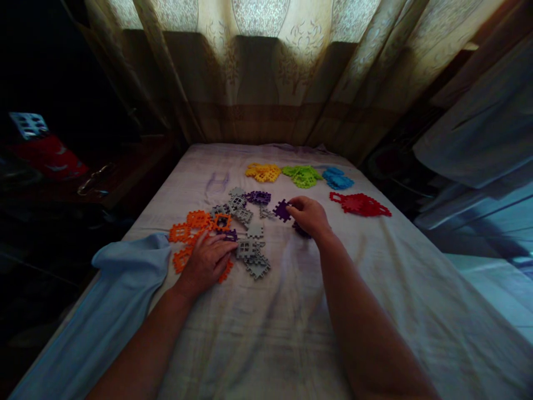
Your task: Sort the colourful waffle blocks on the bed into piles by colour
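My right hand point(310, 214) pinches a purple interlocking tile point(282, 210) with notched edges, held over the sheet. Under that hand lies another dark purple tile point(301, 230). On the left, my left hand point(207, 258) rests with its fingers stretched over the pile, the fingertips beside grey interlocking tiles point(246, 249). Around and partly beneath it spread orange interlocking tiles point(180, 232). A purple piece point(230, 235) shows just past its fingers. Farther back, more grey pieces point(241, 214) and some purple ones point(258, 197) lie together.
Sorted piles of yellow point(263, 172), green point(303, 176), blue point(337, 178) and red tiles point(360, 204) line the far and right side of the bed point(266, 333). A light blue cloth point(129, 266) hangs at the left edge. Curtains point(258, 83) close off the back.
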`<state>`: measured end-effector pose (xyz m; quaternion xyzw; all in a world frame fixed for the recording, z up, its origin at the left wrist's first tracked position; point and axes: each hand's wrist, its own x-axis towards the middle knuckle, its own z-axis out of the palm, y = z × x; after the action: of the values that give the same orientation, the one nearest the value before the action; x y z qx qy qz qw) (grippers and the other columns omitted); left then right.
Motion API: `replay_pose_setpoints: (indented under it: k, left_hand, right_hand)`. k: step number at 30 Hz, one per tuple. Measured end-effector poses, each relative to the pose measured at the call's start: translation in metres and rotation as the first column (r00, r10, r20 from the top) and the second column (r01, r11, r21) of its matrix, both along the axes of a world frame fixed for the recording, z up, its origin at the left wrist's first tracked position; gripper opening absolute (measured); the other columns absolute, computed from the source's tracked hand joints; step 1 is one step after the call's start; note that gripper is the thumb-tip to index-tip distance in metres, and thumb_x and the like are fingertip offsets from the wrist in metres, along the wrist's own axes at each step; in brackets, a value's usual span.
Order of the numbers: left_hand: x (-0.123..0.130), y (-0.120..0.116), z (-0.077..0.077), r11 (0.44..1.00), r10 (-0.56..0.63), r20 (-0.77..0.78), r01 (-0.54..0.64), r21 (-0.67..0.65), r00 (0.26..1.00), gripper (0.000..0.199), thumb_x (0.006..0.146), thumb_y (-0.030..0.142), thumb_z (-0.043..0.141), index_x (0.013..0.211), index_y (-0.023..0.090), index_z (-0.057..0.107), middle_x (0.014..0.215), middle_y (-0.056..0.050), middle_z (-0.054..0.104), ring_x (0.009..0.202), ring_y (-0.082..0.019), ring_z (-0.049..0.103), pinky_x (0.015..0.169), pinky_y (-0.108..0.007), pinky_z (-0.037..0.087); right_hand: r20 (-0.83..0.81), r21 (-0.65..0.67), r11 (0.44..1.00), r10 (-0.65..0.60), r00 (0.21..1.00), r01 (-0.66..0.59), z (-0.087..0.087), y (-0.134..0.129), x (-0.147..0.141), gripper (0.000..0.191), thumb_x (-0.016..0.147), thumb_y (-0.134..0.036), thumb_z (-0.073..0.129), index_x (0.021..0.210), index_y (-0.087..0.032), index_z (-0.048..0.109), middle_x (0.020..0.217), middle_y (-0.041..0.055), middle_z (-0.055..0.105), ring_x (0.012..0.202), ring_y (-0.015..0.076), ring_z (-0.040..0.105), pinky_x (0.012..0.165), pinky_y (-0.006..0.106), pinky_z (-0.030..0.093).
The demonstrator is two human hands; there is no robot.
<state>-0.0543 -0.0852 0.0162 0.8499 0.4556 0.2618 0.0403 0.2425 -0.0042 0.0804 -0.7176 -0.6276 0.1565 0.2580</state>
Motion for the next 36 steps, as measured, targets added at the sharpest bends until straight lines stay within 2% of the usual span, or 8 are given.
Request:
replay_pose_setpoints:
  k: [4, 10, 15, 20, 24, 28, 33, 36]
  left_hand:
    - [0.0, 0.002, 0.0, 1.0, -0.023, 0.052, 0.023, -0.003, 0.998, 0.028, 0.094, 0.033, 0.05, 0.109, 0.026, 0.073, 0.105, -0.005, 0.077, 0.109, -0.024, 0.067, 0.11, -0.052, 0.038]
    - [-0.007, 0.009, 0.004, 0.994, 0.086, 0.132, -0.093, 0.049, 0.987, 0.031, 0.094, 0.039, 0.049, 0.106, 0.023, 0.073, 0.102, -0.006, 0.077, 0.098, -0.023, 0.069, 0.101, -0.045, 0.048]
    - [-0.018, 0.011, 0.0, 0.954, 0.294, -0.023, -0.292, 0.072, 0.956, 0.04, 0.091, 0.04, 0.05, 0.121, 0.02, 0.068, 0.124, -0.011, 0.071, 0.119, -0.031, 0.061, 0.11, -0.056, 0.037]
    - [-0.019, 0.01, -0.003, 0.935, 0.349, -0.134, -0.353, -0.006, 0.927, 0.044, 0.09, 0.04, 0.05, 0.127, 0.022, 0.066, 0.126, -0.011, 0.07, 0.127, -0.033, 0.056, 0.114, -0.06, 0.027]
    - [-0.014, 0.008, 0.002, 0.92, 0.379, -0.143, -0.389, -0.048, 0.914, 0.041, 0.089, 0.039, 0.053, 0.124, 0.025, 0.068, 0.123, -0.009, 0.071, 0.125, -0.032, 0.056, 0.115, -0.061, 0.022]
    - [-0.008, 0.008, 0.006, 0.914, 0.396, -0.115, -0.404, -0.046, 0.911, 0.037, 0.087, 0.04, 0.056, 0.118, 0.026, 0.071, 0.12, -0.009, 0.072, 0.12, -0.032, 0.058, 0.116, -0.06, 0.02]
    - [-0.004, 0.007, 0.008, 0.929, 0.362, -0.063, -0.366, -0.053, 0.93, 0.027, 0.087, 0.04, 0.06, 0.106, 0.026, 0.073, 0.11, -0.008, 0.074, 0.114, -0.032, 0.06, 0.114, -0.063, 0.021]
    - [-0.002, 0.006, 0.008, 0.938, 0.346, -0.014, -0.346, -0.031, 0.938, 0.02, 0.088, 0.039, 0.059, 0.097, 0.026, 0.073, 0.105, -0.007, 0.075, 0.109, -0.032, 0.062, 0.113, -0.064, 0.02]
  right_hand:
    - [-0.022, -0.062, 0.99, -0.126, 0.992, 0.125, -0.004, -0.019, 0.045, 0.028, 0.083, -0.03, 0.063, 0.105, -0.019, 0.076, 0.095, 0.0059, 0.077, 0.084, 0.0186, 0.07, 0.074, 0.027, 0.049]
    - [0.031, -0.142, 0.98, -0.133, 0.991, 0.136, -0.011, -0.024, 0.08, 0.029, 0.082, -0.03, 0.064, 0.105, -0.017, 0.076, 0.099, 0.0092, 0.077, 0.09, 0.0211, 0.071, 0.076, 0.029, 0.05]
    - [0.157, -0.149, 0.965, -0.194, 0.969, 0.217, -0.009, -0.025, 0.081, 0.031, 0.087, -0.033, 0.059, 0.11, -0.019, 0.076, 0.107, 0.009, 0.076, 0.099, 0.0237, 0.07, 0.082, 0.031, 0.051]
    - [0.194, -0.053, 0.967, -0.236, 0.952, 0.251, -0.002, -0.027, 0.079, 0.03, 0.089, -0.033, 0.056, 0.107, -0.022, 0.076, 0.108, 0.0073, 0.076, 0.102, 0.0236, 0.069, 0.087, 0.032, 0.05]
    - [0.155, 0.029, 0.985, -0.174, 0.972, 0.172, 0.003, -0.026, 0.055, 0.028, 0.089, -0.032, 0.055, 0.105, -0.023, 0.076, 0.106, 0.0062, 0.077, 0.093, 0.0216, 0.071, 0.085, 0.033, 0.051]
    - [0.138, 0.019, 0.997, 0.068, 0.988, -0.071, 0.005, -0.032, -0.002, 0.026, 0.091, -0.031, 0.054, 0.105, -0.024, 0.076, 0.108, 0.0051, 0.076, 0.094, 0.0201, 0.069, 0.085, 0.031, 0.05]
    - [0.149, -0.027, 0.911, 0.41, 0.9, -0.411, -0.003, -0.052, -0.079, 0.029, 0.093, -0.031, 0.055, 0.116, -0.023, 0.071, 0.115, 0.0073, 0.072, 0.105, 0.0207, 0.065, 0.09, 0.031, 0.047]
    - [0.204, -0.011, 0.85, 0.517, 0.831, -0.526, -0.01, -0.06, -0.104, 0.032, 0.094, -0.033, 0.055, 0.122, -0.021, 0.068, 0.119, 0.0105, 0.07, 0.112, 0.0245, 0.061, 0.095, 0.036, 0.045]
